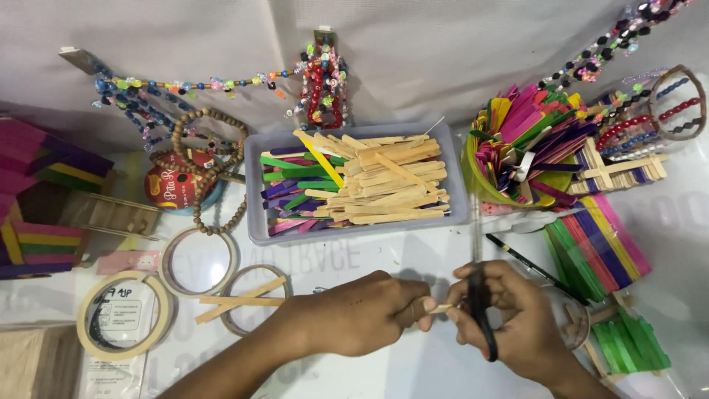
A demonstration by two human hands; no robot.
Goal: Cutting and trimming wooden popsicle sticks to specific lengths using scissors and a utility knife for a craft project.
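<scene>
Wooden stick (441, 308) pinched in left hand (362, 314) fingers; right hand (509, 314) fingers closed around black scissors (481, 314).

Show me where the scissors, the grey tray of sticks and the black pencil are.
scissors (481, 314), head view, on the black handle in the right hand.
grey tray (456, 174), head view, on its right wall.
black pencil (526, 263), head view, mid-shaft.

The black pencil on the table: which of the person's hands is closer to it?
Right. The right hand, gripping black scissors, lies just beside the black pencil. The left hand sits farther off, on the other side of the right.
</scene>
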